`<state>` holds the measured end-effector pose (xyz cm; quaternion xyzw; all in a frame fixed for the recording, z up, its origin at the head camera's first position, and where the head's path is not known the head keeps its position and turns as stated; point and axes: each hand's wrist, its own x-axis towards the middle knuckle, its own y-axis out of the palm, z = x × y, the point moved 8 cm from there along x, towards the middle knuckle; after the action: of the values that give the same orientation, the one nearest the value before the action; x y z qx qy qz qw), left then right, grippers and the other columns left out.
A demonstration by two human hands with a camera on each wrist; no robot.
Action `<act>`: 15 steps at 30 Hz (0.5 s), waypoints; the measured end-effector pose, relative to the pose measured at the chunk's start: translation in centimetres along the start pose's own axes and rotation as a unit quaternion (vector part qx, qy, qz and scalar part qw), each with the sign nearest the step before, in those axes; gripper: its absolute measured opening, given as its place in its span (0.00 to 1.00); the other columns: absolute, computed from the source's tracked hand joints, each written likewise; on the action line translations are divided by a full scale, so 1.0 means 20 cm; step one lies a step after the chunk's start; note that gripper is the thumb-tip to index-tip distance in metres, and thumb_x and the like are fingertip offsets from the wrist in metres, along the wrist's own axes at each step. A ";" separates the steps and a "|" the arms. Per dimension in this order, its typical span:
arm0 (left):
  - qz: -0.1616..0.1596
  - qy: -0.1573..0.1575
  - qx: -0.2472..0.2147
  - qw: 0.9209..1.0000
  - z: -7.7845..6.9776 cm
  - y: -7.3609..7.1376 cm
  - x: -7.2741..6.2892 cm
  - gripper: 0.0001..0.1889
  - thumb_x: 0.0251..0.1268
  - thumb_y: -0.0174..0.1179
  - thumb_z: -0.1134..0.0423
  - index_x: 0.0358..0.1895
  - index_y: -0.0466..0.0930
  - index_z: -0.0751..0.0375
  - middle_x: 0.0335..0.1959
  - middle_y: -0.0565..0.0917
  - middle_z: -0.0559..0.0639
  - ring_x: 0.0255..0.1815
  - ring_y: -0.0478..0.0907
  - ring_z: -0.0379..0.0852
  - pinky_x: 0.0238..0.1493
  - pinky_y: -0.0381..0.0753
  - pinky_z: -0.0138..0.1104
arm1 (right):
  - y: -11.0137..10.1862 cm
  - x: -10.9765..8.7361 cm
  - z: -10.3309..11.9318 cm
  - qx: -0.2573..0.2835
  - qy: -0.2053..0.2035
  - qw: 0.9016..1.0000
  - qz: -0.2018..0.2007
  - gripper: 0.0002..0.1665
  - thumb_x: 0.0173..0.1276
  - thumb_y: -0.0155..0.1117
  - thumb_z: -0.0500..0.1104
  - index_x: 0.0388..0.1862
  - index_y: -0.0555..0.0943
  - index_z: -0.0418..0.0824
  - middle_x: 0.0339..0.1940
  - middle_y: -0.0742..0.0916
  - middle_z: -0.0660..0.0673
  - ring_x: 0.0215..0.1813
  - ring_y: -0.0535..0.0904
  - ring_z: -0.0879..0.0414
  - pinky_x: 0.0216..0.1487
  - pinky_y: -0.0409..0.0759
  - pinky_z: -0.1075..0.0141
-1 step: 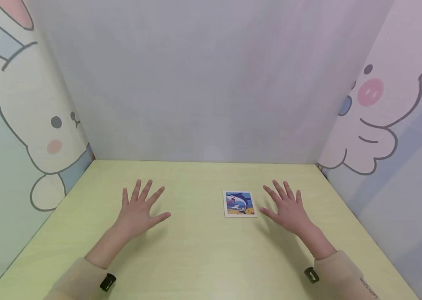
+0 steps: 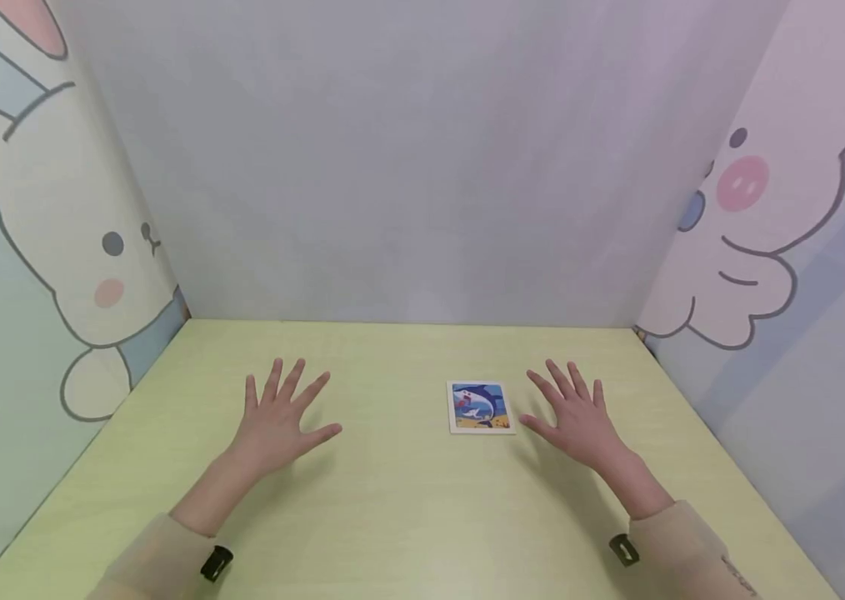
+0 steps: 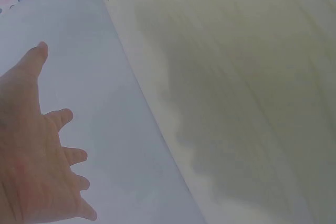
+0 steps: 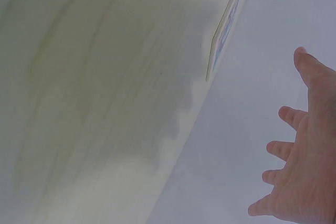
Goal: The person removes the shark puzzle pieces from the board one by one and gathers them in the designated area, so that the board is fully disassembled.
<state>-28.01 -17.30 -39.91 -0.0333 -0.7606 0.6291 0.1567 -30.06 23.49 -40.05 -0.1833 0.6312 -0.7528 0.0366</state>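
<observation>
A small square picture board (image 2: 482, 407) with a white border lies flat on the table, right of the middle. It shows a dark blue and white sea animal with a smaller one over yellow sand. My right hand (image 2: 578, 423) hovers just right of it, fingers spread, thumb pointing toward the board without gripping it. Seen edge-on in the right wrist view, the board (image 4: 224, 30) stands out past the thumb side of the hand (image 4: 310, 156). Farther off on the left, my left hand (image 2: 272, 432) is held above the table with fingers spread and nothing in it.
The pale yellow wooden table (image 2: 392, 517) runs back to a plain grey wall (image 2: 407, 167). Side panels with a cartoon rabbit (image 2: 62, 225) and a pink-cheeked cartoon figure (image 2: 790, 150) border it. Dark clips (image 2: 217, 563) hang by the sleeves.
</observation>
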 end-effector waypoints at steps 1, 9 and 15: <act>0.000 0.000 -0.001 1.000 0.00 0.00 0.00 0.45 0.54 0.45 0.24 0.73 0.54 0.41 0.76 0.45 0.58 0.76 0.28 0.62 0.64 0.29 0.66 | 0.00 0.00 0.00 0.000 0.000 1.000 0.001 0.44 0.62 0.57 0.67 0.72 0.61 0.50 0.76 0.57 0.37 0.75 0.42 0.34 0.63 0.38 0.30; -0.002 0.003 0.006 1.000 0.00 -0.01 0.00 0.44 0.55 0.46 0.25 0.73 0.54 0.42 0.76 0.45 0.59 0.75 0.28 0.62 0.64 0.28 0.66 | 0.00 0.00 0.01 0.001 -0.007 1.000 -0.007 0.44 0.61 0.58 0.67 0.72 0.61 0.50 0.75 0.57 0.37 0.75 0.43 0.34 0.63 0.38 0.30; -0.012 0.006 0.004 1.000 -0.01 -0.03 0.00 0.44 0.55 0.48 0.26 0.73 0.55 0.42 0.76 0.47 0.60 0.75 0.30 0.63 0.64 0.30 0.67 | -0.01 0.00 0.01 0.002 -0.011 1.000 -0.007 0.45 0.61 0.58 0.67 0.72 0.61 0.50 0.75 0.57 0.37 0.75 0.42 0.34 0.63 0.38 0.29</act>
<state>-27.82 -17.22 -39.22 -0.0272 -0.7573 0.6303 0.1689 -30.00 23.31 -39.87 -0.1959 0.6280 -0.7522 0.0382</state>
